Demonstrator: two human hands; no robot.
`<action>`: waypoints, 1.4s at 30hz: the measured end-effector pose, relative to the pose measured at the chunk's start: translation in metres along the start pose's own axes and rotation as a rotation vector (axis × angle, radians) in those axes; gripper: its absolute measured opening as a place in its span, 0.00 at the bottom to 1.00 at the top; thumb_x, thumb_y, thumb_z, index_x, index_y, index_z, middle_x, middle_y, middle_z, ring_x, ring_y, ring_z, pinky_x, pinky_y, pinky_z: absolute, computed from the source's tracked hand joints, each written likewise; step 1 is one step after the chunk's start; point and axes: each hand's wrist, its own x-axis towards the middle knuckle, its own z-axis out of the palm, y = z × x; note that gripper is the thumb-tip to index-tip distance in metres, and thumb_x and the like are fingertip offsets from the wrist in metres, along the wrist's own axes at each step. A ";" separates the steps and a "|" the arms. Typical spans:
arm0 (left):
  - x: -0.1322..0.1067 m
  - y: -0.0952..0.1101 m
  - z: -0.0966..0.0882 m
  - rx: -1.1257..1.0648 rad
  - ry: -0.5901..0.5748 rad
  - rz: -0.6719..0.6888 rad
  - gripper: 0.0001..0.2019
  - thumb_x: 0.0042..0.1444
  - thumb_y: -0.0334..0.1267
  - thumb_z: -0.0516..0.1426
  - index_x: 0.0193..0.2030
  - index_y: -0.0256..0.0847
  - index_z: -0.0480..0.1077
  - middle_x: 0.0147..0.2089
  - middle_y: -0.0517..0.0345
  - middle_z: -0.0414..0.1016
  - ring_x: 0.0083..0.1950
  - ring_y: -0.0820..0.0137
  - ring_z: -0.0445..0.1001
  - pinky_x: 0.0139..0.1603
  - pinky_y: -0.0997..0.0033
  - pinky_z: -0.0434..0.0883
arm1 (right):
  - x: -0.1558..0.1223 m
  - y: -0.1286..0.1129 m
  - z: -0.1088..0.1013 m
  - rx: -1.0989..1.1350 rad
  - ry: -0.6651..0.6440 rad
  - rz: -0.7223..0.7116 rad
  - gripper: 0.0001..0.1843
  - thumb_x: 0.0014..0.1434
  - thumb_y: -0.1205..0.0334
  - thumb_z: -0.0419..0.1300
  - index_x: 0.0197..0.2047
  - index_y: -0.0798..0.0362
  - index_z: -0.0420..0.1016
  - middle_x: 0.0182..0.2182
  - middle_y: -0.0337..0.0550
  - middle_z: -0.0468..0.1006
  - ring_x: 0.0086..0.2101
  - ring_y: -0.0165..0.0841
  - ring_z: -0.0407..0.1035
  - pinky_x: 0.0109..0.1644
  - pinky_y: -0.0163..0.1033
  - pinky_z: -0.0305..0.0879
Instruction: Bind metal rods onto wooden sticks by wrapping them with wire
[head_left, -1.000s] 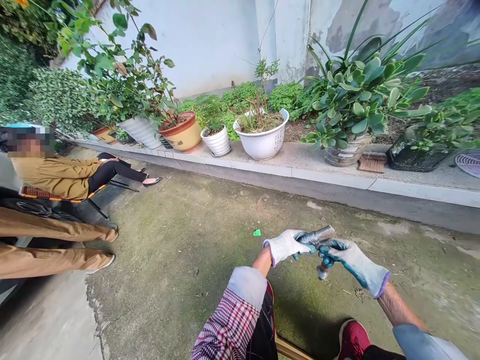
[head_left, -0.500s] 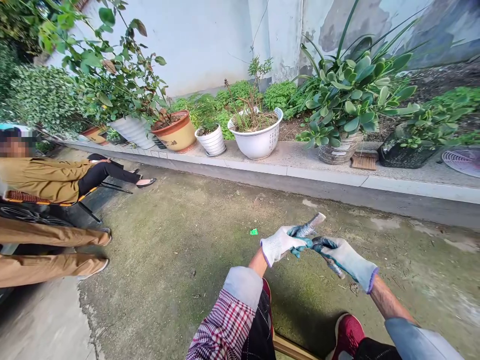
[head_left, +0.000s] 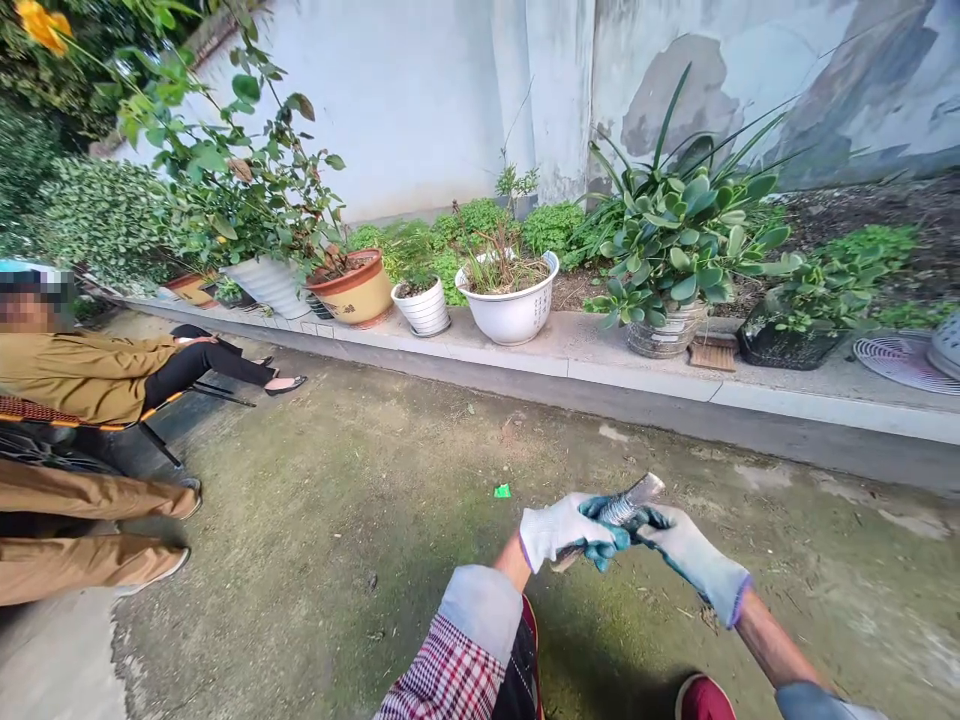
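Both my hands wear white knitted gloves with dark green-blue coated fingers. My left hand [head_left: 574,532] is closed around a short stick-like tool [head_left: 621,508]. Its middle looks wound with silvery wire, and a pale, flared end points up and to the right. A brownish end shows below my left palm. My right hand [head_left: 686,550] is closed too, its fingers pinched against the wound part from the right. My fingers hide some of the tool, so its exact kind cannot be made out.
A small green wrapper [head_left: 502,491] lies on the mossy concrete ground [head_left: 300,540]. Potted plants, including a white pot [head_left: 510,308], line a low tiled ledge [head_left: 495,362]. At left, a person [head_left: 82,365] sits on a chair, near another person's tan trouser legs [head_left: 90,495].
The tool has turned in my hands, and its brownish end now shows under my left palm. The piece below my right hand is no longer visible there. My view has tilted slightly up.
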 end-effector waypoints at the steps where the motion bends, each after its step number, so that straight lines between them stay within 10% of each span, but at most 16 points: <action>1: 0.001 -0.002 -0.001 0.002 0.012 0.000 0.18 0.39 0.36 0.67 0.40 0.35 0.75 0.26 0.62 0.72 0.22 0.77 0.66 0.24 0.73 0.68 | 0.000 -0.002 0.001 -0.086 0.019 0.017 0.11 0.45 0.55 0.59 0.27 0.50 0.78 0.27 0.45 0.82 0.31 0.42 0.76 0.38 0.44 0.72; 15: -0.013 0.018 0.002 -0.101 -0.010 0.060 0.30 0.38 0.39 0.68 0.52 0.34 0.76 0.26 0.64 0.69 0.23 0.79 0.65 0.26 0.74 0.68 | -0.008 -0.015 -0.029 -0.422 0.236 0.081 0.17 0.59 0.59 0.52 0.46 0.49 0.79 0.32 0.43 0.82 0.32 0.37 0.74 0.36 0.40 0.66; 28: -0.004 0.001 -0.024 -0.369 0.125 0.302 0.26 0.44 0.37 0.67 0.52 0.34 0.72 0.35 0.55 0.77 0.23 0.76 0.68 0.31 0.66 0.74 | -0.021 -0.020 -0.011 -0.035 -0.294 0.188 0.20 0.58 0.42 0.58 0.32 0.51 0.75 0.25 0.39 0.75 0.22 0.29 0.66 0.23 0.34 0.62; 32: 0.005 -0.002 -0.042 -0.628 0.360 0.401 0.23 0.47 0.37 0.67 0.51 0.37 0.71 0.36 0.56 0.77 0.23 0.77 0.67 0.29 0.70 0.73 | -0.030 -0.038 -0.009 0.135 -0.481 -0.011 0.25 0.58 0.42 0.62 0.49 0.53 0.78 0.33 0.44 0.80 0.27 0.31 0.68 0.27 0.34 0.64; 42: -0.018 0.011 -0.046 -0.770 0.377 0.463 0.14 0.56 0.33 0.63 0.50 0.41 0.73 0.31 0.64 0.73 0.26 0.77 0.70 0.29 0.74 0.71 | -0.032 -0.074 -0.034 0.489 0.105 0.133 0.25 0.51 0.42 0.69 0.43 0.54 0.78 0.34 0.45 0.82 0.17 0.22 0.51 0.17 0.33 0.45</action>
